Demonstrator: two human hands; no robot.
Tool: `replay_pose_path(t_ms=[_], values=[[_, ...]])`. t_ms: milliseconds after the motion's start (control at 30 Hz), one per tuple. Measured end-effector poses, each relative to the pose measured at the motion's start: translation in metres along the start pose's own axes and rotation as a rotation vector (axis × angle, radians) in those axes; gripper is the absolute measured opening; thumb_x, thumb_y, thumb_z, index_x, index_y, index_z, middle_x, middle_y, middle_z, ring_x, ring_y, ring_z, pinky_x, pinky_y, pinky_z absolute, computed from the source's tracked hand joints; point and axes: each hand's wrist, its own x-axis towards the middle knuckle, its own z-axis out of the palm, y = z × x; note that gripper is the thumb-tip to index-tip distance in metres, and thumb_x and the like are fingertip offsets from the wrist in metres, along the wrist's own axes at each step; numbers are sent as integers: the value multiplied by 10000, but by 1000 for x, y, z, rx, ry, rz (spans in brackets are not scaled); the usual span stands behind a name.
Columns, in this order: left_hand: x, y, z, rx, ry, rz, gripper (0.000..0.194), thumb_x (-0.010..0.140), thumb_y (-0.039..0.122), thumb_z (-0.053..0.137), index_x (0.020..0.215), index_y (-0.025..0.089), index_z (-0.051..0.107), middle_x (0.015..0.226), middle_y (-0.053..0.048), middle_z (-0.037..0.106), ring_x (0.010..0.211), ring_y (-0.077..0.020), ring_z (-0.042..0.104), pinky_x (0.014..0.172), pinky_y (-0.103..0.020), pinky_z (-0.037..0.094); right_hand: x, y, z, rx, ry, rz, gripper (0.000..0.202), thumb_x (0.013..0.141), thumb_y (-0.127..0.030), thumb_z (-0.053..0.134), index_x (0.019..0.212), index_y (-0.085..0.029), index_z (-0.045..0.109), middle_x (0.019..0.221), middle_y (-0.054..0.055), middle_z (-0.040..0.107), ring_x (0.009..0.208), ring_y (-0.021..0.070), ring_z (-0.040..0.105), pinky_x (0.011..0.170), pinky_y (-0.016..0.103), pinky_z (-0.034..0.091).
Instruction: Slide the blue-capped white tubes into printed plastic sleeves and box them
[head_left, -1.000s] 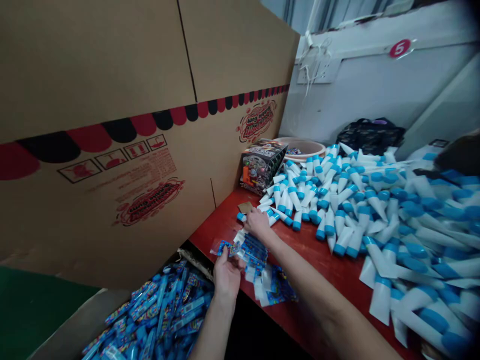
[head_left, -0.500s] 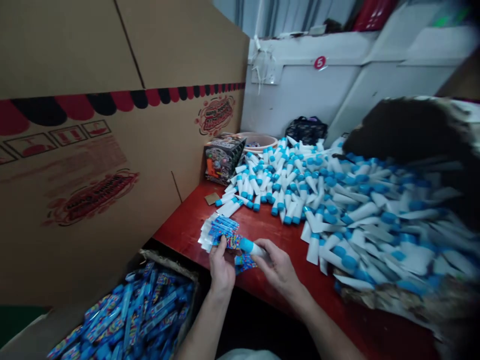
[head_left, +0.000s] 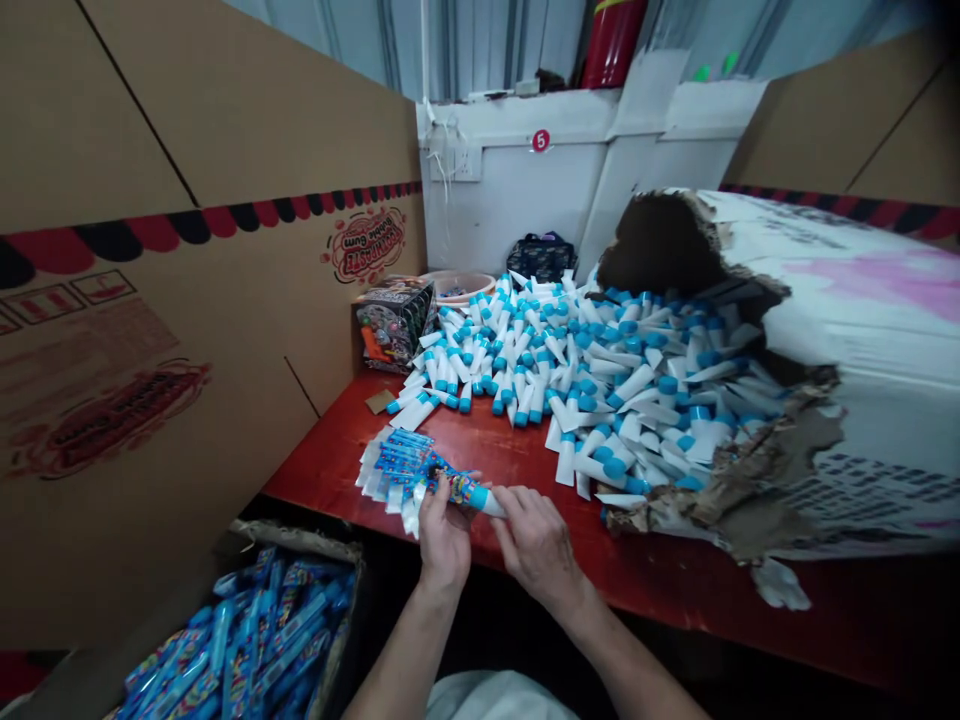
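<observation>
My left hand (head_left: 448, 545) is closed on a colourful printed plastic wrapper (head_left: 459, 488) near the table's front edge. In the fingers of my right hand (head_left: 538, 545) is a white tube (head_left: 491, 503) with a blue cap. The tube's cap end points left and sits at the wrapper's mouth; how far inside it reaches I cannot tell. Fanned out on the red table just beyond my left hand lie several more flat wrappers (head_left: 401, 455). A large heap of white tubes with blue caps (head_left: 525, 350) spreads behind and to the right of my hands.
A torn carton (head_left: 877, 400) lies on its side at the right, tubes spilling from it. Below left, an open box (head_left: 349, 560) holds wrapped tubes (head_left: 255, 640). Tall cardboard (head_left: 225, 320) walls the left side. At the back stand a printed box (head_left: 396, 320), a tub (head_left: 480, 285) and a dark bag (head_left: 541, 257).
The view has swung to the right, showing more of the torn carton. My right hand has brought the tube's cap end in line with the wrapper in my left hand.
</observation>
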Motion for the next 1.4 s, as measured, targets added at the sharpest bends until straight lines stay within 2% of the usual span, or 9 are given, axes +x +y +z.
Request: replay_pose_path(t_ms=[200,333,467,600,767,867,967,1200,1400], values=[[-11,-16,4,81,-1,-13,324,782,377,651,922,88,698,941,-124,716,899,-194,650,858,-294,470,-5,-1,14,130,51,52,310,930,-222,399,1205,-151,524,912,96,595,829,231,541,731,325,422],[-14,-28,6,120,-23,-52,353,795,431,620,894,104,709,901,-105,711,905,-212,649,865,-321,469,-3,-4,19,80,80,64,304,937,-210,387,1183,-135,548,927,110,599,854,233,543,752,328,427],[-13,-35,7,130,78,6,287,720,404,713,843,145,699,839,-40,699,866,-175,644,828,-272,471,10,-7,16,66,93,75,304,942,-203,376,1153,-138,585,884,113,606,830,230,550,747,329,435],[-2,-25,9,55,31,-48,323,718,418,709,875,137,687,867,-62,700,919,-210,648,873,-314,463,16,-2,15,359,116,109,325,909,-205,442,1222,-169,525,1034,104,603,945,214,573,810,309,460],[-1,-24,5,51,-76,-78,409,780,469,618,935,96,687,975,-148,704,1037,-284,618,947,-403,424,0,7,28,525,99,240,217,934,-241,399,845,-189,590,783,32,595,709,156,572,655,247,436],[-9,-38,1,94,-119,-150,365,805,413,598,956,93,691,977,-141,704,1055,-280,608,976,-401,404,-2,8,32,544,89,279,254,939,-272,386,784,-185,566,745,26,569,699,154,548,649,245,407],[-10,-38,-2,86,-113,-197,280,770,281,646,990,109,677,988,-112,700,1042,-255,613,977,-380,407,2,11,30,652,11,348,263,918,-327,426,735,-183,549,681,3,543,632,136,516,583,230,373],[6,0,-5,-179,18,-296,106,837,226,565,807,142,623,743,-64,666,697,-199,645,779,-409,515,-12,18,33,1193,-330,434,254,781,-428,588,769,-176,562,544,-48,522,464,98,461,473,211,340],[-13,-13,-9,-228,104,-343,159,888,171,481,800,137,609,689,-45,622,631,-145,606,682,-305,523,-22,14,50,1269,-311,564,324,699,-474,657,664,-173,543,487,-57,485,398,78,406,401,201,307]])
